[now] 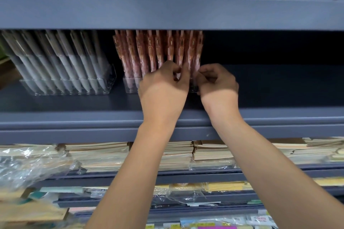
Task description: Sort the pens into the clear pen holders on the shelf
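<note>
The pink pens [149, 52] stand in a row in a clear pen holder [130, 85] in the middle of the frame, on the dark shelf [279, 87]. They stand straight up so that each one has its own slot and is easy to see. The left hand [163, 85] has its fingers curled and seems to pinch one of the pink pens near the right end of the row, maybe to push it down into its slot. The right hand [218, 82] is curled too, right at the end of the holder. I cannot tell if it grips a pen or the holder, but it may be there to keep the holder from sliding. At the left of the frame, grey pens [61, 61] lean in a second clear pen holder [110, 78], just beside the pink one. The tops of the pink pens come close under the upper shelf [167, 13], so there is little room to lift a pen. To the right of the hands the shelf is dark and open.
</note>
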The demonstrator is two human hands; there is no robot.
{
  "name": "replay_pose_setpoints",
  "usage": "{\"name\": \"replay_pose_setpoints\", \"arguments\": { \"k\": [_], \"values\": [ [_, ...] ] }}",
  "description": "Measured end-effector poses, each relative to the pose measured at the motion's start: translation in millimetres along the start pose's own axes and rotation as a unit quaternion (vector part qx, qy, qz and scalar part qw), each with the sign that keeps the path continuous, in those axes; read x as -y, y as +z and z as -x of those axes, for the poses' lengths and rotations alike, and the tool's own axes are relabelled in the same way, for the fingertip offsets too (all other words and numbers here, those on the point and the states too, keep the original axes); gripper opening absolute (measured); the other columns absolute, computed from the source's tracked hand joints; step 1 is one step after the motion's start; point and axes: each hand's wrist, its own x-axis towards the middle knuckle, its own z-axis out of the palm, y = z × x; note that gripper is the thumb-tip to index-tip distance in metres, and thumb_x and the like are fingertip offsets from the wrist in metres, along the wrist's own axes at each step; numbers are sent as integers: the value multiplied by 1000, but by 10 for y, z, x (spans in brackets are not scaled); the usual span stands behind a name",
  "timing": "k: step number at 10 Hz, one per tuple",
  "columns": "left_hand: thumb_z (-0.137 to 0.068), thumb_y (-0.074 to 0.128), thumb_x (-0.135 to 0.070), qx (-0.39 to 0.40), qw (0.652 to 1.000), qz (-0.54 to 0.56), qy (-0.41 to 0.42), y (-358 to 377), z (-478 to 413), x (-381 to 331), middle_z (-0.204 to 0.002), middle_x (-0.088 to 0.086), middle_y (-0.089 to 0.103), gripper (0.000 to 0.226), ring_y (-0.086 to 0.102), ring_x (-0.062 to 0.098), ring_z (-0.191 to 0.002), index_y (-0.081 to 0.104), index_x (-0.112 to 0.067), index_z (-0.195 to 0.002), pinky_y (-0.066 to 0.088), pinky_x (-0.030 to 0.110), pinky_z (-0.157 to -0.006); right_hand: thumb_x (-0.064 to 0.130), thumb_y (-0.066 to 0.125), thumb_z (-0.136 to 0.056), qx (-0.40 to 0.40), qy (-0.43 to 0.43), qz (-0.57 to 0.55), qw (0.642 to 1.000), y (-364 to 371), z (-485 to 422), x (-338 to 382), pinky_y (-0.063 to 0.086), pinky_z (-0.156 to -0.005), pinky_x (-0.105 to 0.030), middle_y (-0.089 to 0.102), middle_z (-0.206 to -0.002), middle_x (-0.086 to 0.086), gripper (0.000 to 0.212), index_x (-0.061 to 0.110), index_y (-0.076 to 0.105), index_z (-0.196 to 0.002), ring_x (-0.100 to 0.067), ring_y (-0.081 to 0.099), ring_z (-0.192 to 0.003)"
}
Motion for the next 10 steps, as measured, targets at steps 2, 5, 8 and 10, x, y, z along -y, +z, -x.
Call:
{"name": "replay_pose_setpoints", "arguments": {
  "k": [2, 5, 8, 10],
  "values": [
    [-90, 49, -51, 34, 994, -102, -23, -213, 68, 77, -67, 1, 69, 39, 64, 32, -69, 70, -20, -77, 47, 34, -59, 12, 64, -87, 4, -4, 7, 1000, -7, -5, -1, 58, -79, -40, 63, -74, 17, 13, 24, 64, -84, -11, 64, -77],
    [-95, 50, -46, 193, 956, -210, 61, -1052, 300, 709, -91, 4, 75, 41, 65, 30, -85, 77, -15, -98, 52, 39, -73, 14, 65, -89, -6, 10, 26, 1000, -27, 26, 4, 51, -78, -18, 65, -79, 11, 8, 18, 66, -95, -5, 60, -74],
    [-100, 36, -49, 297, 915, -251, 108, -1617, 287, 973, -135, 9, 62, 56, 54, 27, -129, 61, -12, -134, 35, 44, -113, 48, 43, -97, 44, -113, 400, 909, -318, 802, -27, 42, -99, -44, 71, -109, -5, 43, 18, 67, -117, -27, 60, -105],
    [-100, 57, -32, 328, 941, -85, -2, -2266, 348, 1190, -149, -6, 48, 38, 36, 7, -143, 60, -23, -136, 19, 22, -119, 42, 51, -96, 85, -37, 325, 941, -572, 1480, 142, 25, -116, -41, 46, -148, -3, 46, 18, 56, -135, -20, 35, -141]
  ]
}}
